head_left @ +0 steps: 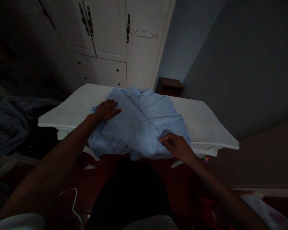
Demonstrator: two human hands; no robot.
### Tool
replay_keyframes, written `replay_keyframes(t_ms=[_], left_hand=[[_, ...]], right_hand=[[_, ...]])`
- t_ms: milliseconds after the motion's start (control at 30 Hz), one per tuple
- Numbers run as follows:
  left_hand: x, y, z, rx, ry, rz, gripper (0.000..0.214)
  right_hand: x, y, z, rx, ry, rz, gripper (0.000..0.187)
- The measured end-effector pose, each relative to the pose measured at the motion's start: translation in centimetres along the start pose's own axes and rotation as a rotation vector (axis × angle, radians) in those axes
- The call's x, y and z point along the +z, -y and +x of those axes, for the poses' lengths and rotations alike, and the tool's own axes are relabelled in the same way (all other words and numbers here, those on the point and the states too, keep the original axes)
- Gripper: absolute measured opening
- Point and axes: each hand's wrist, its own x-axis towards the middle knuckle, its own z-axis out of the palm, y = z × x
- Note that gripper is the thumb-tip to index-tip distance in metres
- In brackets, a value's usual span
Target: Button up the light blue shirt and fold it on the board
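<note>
A light blue button-up shirt lies spread on a white table, its collar at the far side and its lower part hanging over the near edge. One sleeve is laid slantwise across the front, from the upper left toward the lower right. Flat on the shirt's left side rests my left hand, fingers stretched, a ring on one finger. At the lower right, my right hand pinches the edge of the shirt between thumb and fingers.
Behind the table stands a white wardrobe with dark handles. A small brown cabinet sits by the wall. Dark grey fabric is heaped at the left. A white cable runs over the red floor.
</note>
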Motion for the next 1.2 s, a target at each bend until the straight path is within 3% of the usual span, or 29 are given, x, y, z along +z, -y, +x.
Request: replay_keyframes(t_ms=[200,300,367,567,767,933,1033,1100,1200], left_hand=[[0.2,0.3,0.1,0.02,-0.011,-0.006,0.074],[0.4,0.4,0.3,0.02,-0.004,-0.009,0.073],[0.3,0.4,0.3,0.014,0.002,-0.012,0.074],[-0.3,0.1,0.2,-0.006,0.04,-0.033,0.073],[-0.9,0.2,0.4,-0.003,0.104,-0.045,0.076],[-1.1,0.7,0.9,-0.006,0.159,-0.107,0.079],[-1.7,1.3,0.9,-0.048,0.175,-0.241,0.079],[-2.5,1.9,0.6,-0.069,0.135,-0.405,0.068],[-3.7,3.2,-0.5,-0.217,-0.045,-0.622,0.045]], right_hand=[[2.9,-0.4,-1.7,0.026,0.006,-0.447,0.047],[4.5,-1.0,-1.5,0.071,-0.036,-0.506,0.041],[4.8,-1.5,-1.2,0.057,-0.029,-0.4,0.033],[3.1,-3.5,-1.8,-0.056,0.077,0.248,0.036],[2.3,-5.9,-3.6,0.028,0.154,0.524,0.04],[3.5,-7.5,-3.0,0.045,0.279,0.59,0.042],[3.8,-7.6,-2.7,0.007,0.259,0.488,0.04],[3.4,-7.3,-2.6,-0.035,0.254,0.398,0.037],[2.2,-6.7,-2.4,-0.056,0.227,0.307,0.033]])
